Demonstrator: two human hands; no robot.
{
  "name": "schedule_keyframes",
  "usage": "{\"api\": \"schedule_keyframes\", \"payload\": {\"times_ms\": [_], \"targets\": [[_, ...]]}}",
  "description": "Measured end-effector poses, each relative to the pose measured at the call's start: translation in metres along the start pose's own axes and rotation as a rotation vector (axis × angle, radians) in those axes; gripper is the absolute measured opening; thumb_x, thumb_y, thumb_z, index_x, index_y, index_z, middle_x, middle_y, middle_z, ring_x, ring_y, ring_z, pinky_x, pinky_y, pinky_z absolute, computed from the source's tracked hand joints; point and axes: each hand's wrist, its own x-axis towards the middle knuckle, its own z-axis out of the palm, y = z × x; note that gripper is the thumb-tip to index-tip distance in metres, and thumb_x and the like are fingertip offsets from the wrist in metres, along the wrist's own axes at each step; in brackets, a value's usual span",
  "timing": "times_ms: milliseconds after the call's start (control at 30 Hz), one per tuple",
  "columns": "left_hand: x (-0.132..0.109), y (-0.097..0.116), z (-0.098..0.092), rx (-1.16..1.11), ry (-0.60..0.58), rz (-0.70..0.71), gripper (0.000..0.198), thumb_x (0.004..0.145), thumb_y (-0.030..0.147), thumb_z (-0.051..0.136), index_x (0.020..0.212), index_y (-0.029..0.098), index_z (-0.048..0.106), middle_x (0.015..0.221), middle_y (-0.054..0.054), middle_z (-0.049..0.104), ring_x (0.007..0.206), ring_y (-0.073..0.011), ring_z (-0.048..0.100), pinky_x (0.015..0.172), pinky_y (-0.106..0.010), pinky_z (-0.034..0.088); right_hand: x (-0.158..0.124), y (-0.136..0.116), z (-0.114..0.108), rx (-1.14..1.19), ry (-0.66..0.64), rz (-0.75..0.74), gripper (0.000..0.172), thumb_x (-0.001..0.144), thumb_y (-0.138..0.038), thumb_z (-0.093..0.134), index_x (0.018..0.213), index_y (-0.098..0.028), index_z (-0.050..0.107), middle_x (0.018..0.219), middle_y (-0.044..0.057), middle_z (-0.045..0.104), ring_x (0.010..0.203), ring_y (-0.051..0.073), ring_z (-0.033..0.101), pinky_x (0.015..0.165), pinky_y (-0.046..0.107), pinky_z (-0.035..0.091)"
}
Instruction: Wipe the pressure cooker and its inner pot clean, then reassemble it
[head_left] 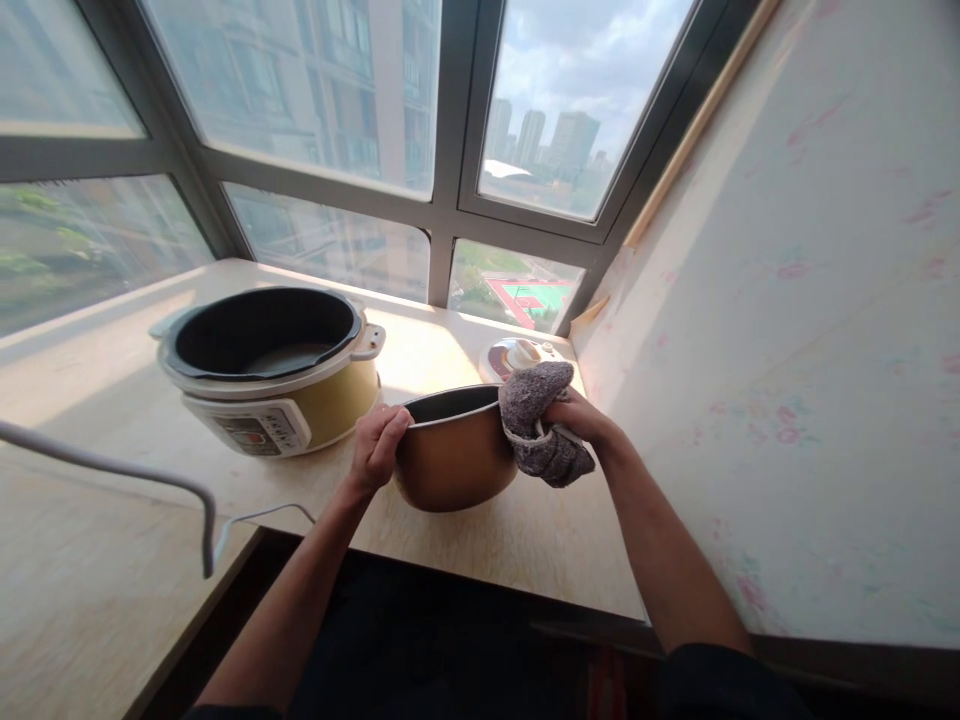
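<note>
My left hand [379, 445] grips the rim of a brown inner pot [456, 462] with a dark inside, its thumb over the edge. The pot is held tilted slightly, just over the counter. On the pot's right side, my right hand [574, 412] is closed on a grey-brown towel [541, 425], which lies over the rim and hides part of the hand. To the left stands the pressure cooker body [341, 405], lidless, with its dark cavity facing up and a control panel on its front. Behind the pot lies the cooker lid [499, 358], partly covered by the towel.
The pale counter [450, 555] runs below the windows, its front edge close to my body. A grey cable [112, 465] hangs across the left side, with a thinner cord [262, 512] near it. A patterned wall [787, 400] bounds the right side.
</note>
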Motion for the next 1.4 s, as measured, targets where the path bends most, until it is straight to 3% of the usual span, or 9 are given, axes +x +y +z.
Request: {"api": "schedule_keyframes", "payload": {"times_ms": [167,267,467,633,767,933,1067,1200,1400], "targets": [[0.008,0.015,-0.014,0.121,-0.104,-0.027,0.041,0.099,0.043,0.032,0.067,0.022,0.047,0.066,-0.002,0.052,0.066,-0.0179,0.049,0.065,-0.032,0.039,-0.007,0.001,0.015,0.083,0.029,0.026,0.029,0.061,-0.029,0.070,0.089,-0.024,0.072,0.093,0.006,0.074,0.096,0.030,0.068,0.088,0.045,0.058],[0.006,0.039,-0.018,0.331,-0.247,0.078,0.042,0.101,0.044,0.032,0.074,0.021,0.054,0.069,-0.004,0.058,0.067,-0.0192,0.051,0.067,-0.033,0.037,-0.010,-0.001,0.028,0.111,0.051,-0.005,0.029,0.060,-0.030,0.070,0.089,-0.024,0.071,0.093,0.005,0.074,0.095,0.030,0.067,0.086,0.044,0.057],[0.003,0.086,0.005,0.707,-0.369,0.142,0.034,0.102,0.040,0.041,0.091,0.018,0.065,0.083,-0.009,0.069,0.075,-0.0243,0.060,0.068,-0.035,0.034,-0.014,-0.016,0.052,0.146,0.056,-0.064,0.019,0.059,-0.028,0.064,0.076,-0.020,0.066,0.076,0.001,0.069,0.077,0.023,0.063,0.072,0.036,0.054],[0.008,0.090,0.021,0.743,-0.395,0.103,0.022,0.092,0.015,0.045,0.081,0.018,0.064,0.076,-0.010,0.069,0.072,-0.0246,0.062,0.067,-0.037,0.032,-0.033,-0.028,0.071,0.019,0.178,-0.061,0.009,0.067,-0.024,0.059,0.072,-0.019,0.063,0.071,0.001,0.064,0.070,0.020,0.060,0.065,0.032,0.053],[0.009,0.078,0.021,0.577,-0.276,0.055,0.019,0.084,0.016,0.050,0.076,0.020,0.066,0.072,-0.006,0.070,0.071,-0.0226,0.062,0.070,-0.037,0.033,-0.060,-0.035,0.094,-0.223,0.370,-0.209,0.033,0.070,-0.018,0.060,0.101,-0.021,0.071,0.103,0.007,0.070,0.098,0.027,0.066,0.088,0.040,0.057],[0.005,0.061,0.014,0.283,-0.207,0.000,0.021,0.084,0.021,0.051,0.079,0.020,0.071,0.075,-0.004,0.073,0.072,-0.0197,0.061,0.077,-0.038,0.037,-0.085,-0.040,0.117,-0.519,0.315,-0.343,0.070,0.072,-0.018,0.067,0.141,-0.027,0.057,0.145,0.013,0.052,0.126,0.032,0.060,0.096,0.045,0.058],[0.002,0.046,0.006,0.150,-0.132,-0.089,0.032,0.090,0.036,0.048,0.075,0.021,0.071,0.073,-0.004,0.072,0.072,-0.0200,0.058,0.081,-0.037,0.042,-0.084,-0.032,0.102,-0.469,0.357,-0.316,0.065,0.073,-0.018,0.066,0.137,-0.026,0.060,0.146,0.012,0.053,0.129,0.031,0.059,0.104,0.046,0.054],[0.002,0.028,0.001,0.041,-0.101,-0.098,0.034,0.087,0.042,0.052,0.071,0.021,0.072,0.070,-0.004,0.069,0.072,-0.0205,0.057,0.080,-0.036,0.044,-0.066,-0.013,0.060,-0.277,0.389,-0.182,0.052,0.073,-0.018,0.061,0.125,-0.024,0.067,0.127,0.008,0.068,0.127,0.029,0.060,0.114,0.050,0.043],[0.008,0.004,-0.002,-0.088,-0.046,-0.154,0.033,0.081,0.049,0.059,0.071,0.020,0.072,0.073,-0.006,0.068,0.078,-0.0225,0.058,0.080,-0.037,0.046,-0.026,0.013,0.007,-0.090,0.059,-0.129,0.033,0.075,-0.035,0.069,0.106,-0.024,0.075,0.107,0.007,0.076,0.127,0.033,0.060,0.115,0.057,0.039]]}}
